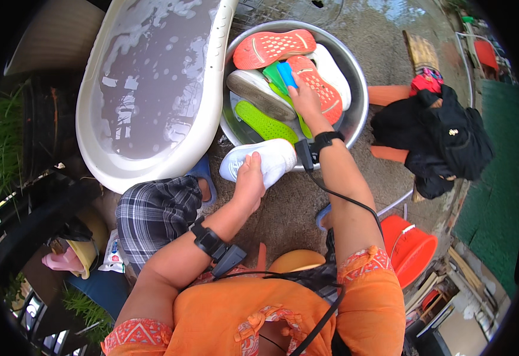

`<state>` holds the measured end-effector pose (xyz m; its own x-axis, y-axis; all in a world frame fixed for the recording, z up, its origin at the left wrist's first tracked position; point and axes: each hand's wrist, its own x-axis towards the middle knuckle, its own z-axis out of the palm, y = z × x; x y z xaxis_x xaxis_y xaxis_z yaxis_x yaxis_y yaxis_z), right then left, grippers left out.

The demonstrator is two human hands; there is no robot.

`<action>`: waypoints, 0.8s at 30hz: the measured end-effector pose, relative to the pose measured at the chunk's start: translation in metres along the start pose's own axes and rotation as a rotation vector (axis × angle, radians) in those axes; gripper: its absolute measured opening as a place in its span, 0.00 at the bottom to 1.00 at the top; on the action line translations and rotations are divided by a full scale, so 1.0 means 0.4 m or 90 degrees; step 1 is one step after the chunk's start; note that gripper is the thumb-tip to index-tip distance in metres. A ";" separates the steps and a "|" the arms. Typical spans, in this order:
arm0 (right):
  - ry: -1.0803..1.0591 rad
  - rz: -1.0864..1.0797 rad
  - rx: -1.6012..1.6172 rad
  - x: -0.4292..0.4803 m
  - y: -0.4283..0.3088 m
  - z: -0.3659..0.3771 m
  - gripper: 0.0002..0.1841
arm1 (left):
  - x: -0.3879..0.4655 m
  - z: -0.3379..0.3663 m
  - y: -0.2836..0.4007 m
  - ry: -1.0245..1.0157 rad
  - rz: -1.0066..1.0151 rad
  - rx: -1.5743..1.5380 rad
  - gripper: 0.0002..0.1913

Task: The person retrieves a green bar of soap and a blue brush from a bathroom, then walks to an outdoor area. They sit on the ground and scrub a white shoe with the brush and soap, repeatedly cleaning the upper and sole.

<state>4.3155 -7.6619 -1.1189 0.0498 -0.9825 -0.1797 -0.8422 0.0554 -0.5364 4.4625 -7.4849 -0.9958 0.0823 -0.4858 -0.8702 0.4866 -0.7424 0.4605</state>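
A white sneaker (278,155) is gripped by my left hand (249,178), its side turned up, just in front of a metal basin (358,120). Over the basin, my right hand (305,99) has its fingers on a small blue block-like thing (287,74), whose exact kind I cannot tell. Right beside it lies a green piece (273,76). Two shoes with coral soles (273,48), a white shoe (330,73), and one with a grey sole (261,93) lie in the basin. A lime-green insole (264,122) lies among them.
A white tub (217,84) of murky, sudsy water stands left of the basin. To the right, dark clothes (433,133) lie over an orange-legged stool or chair (388,95). A red bucket (408,251) sits by my right arm, a white packet (113,253) at left.
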 end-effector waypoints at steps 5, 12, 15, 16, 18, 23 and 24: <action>-0.059 0.044 -0.066 0.000 0.026 0.040 0.26 | 0.026 0.001 -0.007 0.018 0.041 0.010 0.23; -0.066 0.032 -0.094 -0.064 0.099 -0.015 0.26 | 0.069 -0.034 -0.013 0.015 0.051 -0.058 0.24; -0.114 0.047 -0.089 -0.028 0.071 0.009 0.26 | 0.083 -0.038 -0.006 0.047 0.062 -0.070 0.23; -0.090 0.007 -0.083 -0.010 0.054 0.025 0.26 | 0.086 -0.039 -0.004 0.066 0.065 -0.069 0.22; -0.074 -0.022 -0.107 0.028 0.017 0.061 0.26 | 0.090 -0.039 -0.001 0.054 0.036 -0.059 0.20; -0.085 -0.021 -0.111 0.046 -0.002 0.083 0.27 | 0.087 -0.026 -0.010 0.064 0.021 -0.067 0.17; -0.075 -0.050 -0.096 0.034 0.012 0.070 0.26 | 0.087 -0.024 -0.011 0.062 0.017 -0.064 0.17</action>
<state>4.3271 -7.6698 -1.1471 0.1729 -0.9546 -0.2424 -0.9039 -0.0561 -0.4241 4.4715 -7.4939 -1.0298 0.1782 -0.4536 -0.8732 0.5668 -0.6781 0.4679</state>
